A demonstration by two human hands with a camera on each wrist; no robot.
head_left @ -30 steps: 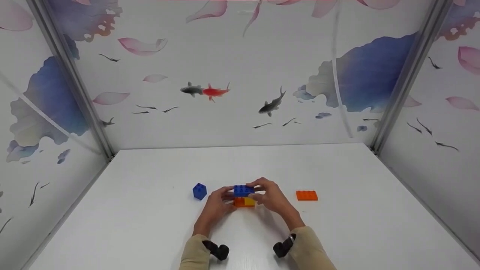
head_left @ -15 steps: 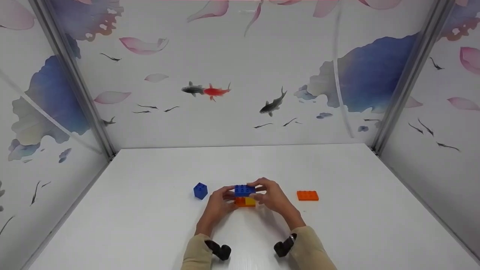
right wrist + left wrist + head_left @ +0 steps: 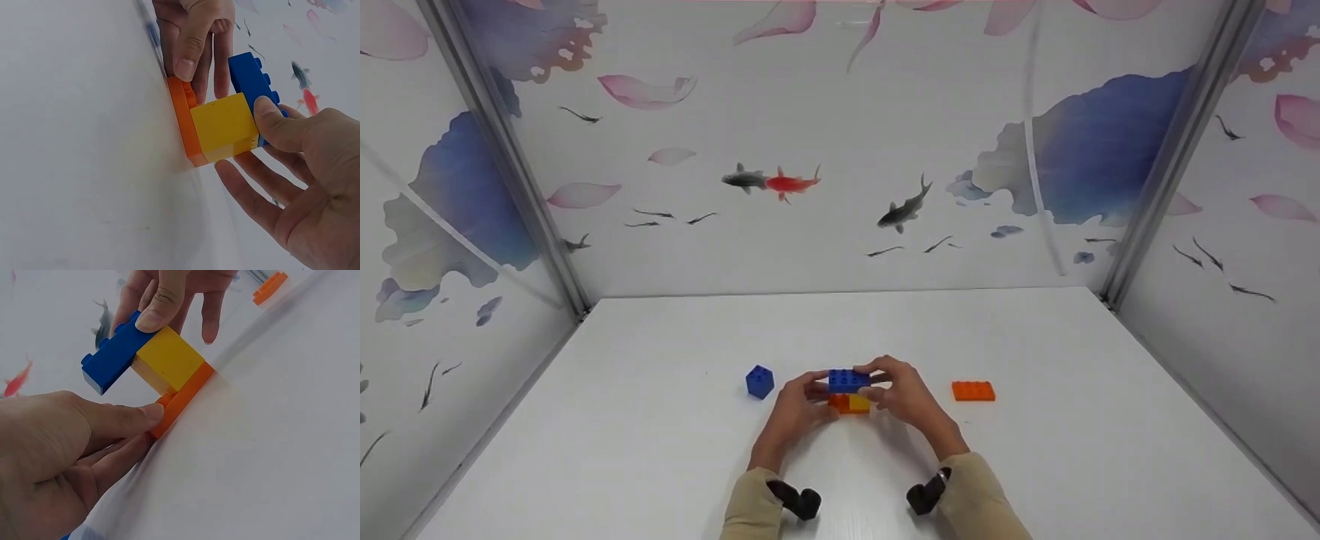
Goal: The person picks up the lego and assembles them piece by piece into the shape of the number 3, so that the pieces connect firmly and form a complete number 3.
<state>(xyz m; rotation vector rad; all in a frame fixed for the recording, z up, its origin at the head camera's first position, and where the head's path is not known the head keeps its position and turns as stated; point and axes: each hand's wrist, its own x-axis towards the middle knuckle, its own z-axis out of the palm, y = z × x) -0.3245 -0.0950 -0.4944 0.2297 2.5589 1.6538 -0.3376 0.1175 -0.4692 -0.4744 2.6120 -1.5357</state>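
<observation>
A flat orange building brick [image 3: 190, 389] lies on the white table, and a tall yellow brick [image 3: 225, 125] stands on its right part. Across the top of the yellow brick sits a long blue brick [image 3: 844, 381], its left end overhanging the orange one. My left hand [image 3: 795, 409] pinches the left end of the orange brick between thumb and fingers. With thumb and fingers my right hand [image 3: 906, 391] grips the right end of the blue brick, directly over the yellow one. In the right wrist view, one lower fingertip of that hand is close by the yellow brick's base.
To the left on the table [image 3: 660, 450] lies another blue brick [image 3: 760, 382]. A second flat orange brick [image 3: 973, 391] lies to the right of my hands. White panels [image 3: 840, 247] printed with fish and petals enclose the table's back and sides.
</observation>
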